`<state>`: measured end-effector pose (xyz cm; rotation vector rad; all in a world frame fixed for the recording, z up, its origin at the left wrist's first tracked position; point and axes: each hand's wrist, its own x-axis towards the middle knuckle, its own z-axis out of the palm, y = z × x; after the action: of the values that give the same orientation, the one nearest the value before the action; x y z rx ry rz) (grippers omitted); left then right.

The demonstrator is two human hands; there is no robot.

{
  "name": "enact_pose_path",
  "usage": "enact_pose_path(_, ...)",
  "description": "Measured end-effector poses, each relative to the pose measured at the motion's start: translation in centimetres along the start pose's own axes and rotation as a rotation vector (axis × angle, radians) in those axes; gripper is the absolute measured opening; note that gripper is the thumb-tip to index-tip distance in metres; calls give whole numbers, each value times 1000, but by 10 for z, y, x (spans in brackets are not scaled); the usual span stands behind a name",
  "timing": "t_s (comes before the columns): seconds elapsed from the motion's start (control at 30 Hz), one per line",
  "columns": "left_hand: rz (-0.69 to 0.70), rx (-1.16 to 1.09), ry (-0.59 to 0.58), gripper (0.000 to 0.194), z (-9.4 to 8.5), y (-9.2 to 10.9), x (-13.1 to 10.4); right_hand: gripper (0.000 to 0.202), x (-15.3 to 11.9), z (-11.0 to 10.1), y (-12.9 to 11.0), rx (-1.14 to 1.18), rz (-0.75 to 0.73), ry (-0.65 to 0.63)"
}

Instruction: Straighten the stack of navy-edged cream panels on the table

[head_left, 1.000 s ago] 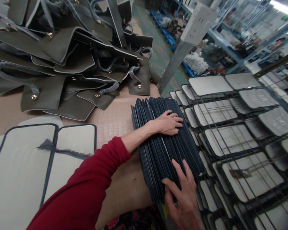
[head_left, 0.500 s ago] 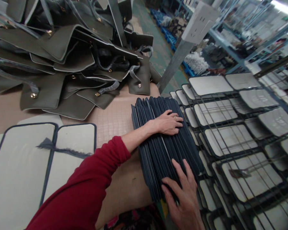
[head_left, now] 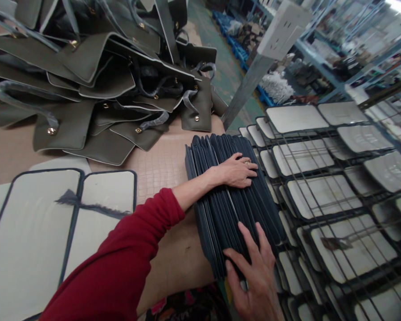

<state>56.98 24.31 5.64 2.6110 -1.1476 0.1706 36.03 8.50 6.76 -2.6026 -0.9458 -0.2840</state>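
Note:
A row of dark blue flat pieces, packed together on edge, lies at the table's right edge. My left hand rests on top of its far part, fingers apart and pointing right, with a ring on one finger. At the near end my right hand touches the pieces with spread fingertips. Neither hand is wrapped round a piece. To the left, pale panels with dark edging lie flat, and a frayed dark strip lies across them.
Olive bag parts with wrapped handles are heaped at the back left. A metal post with a socket box rises behind the row. On the right, a wire rack holds several pale, dark-edged panels.
The whole view has shifted slightly, so things appear a little further right. Both hands keep nearly the same place on the dark blue pieces.

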Motion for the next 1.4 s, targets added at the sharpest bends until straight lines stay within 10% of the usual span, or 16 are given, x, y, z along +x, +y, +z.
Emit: enact_pose_path(1.4, -2, -42, -19, 35, -6, 2, -2, 10, 1, 0, -2, -33, 28, -29)
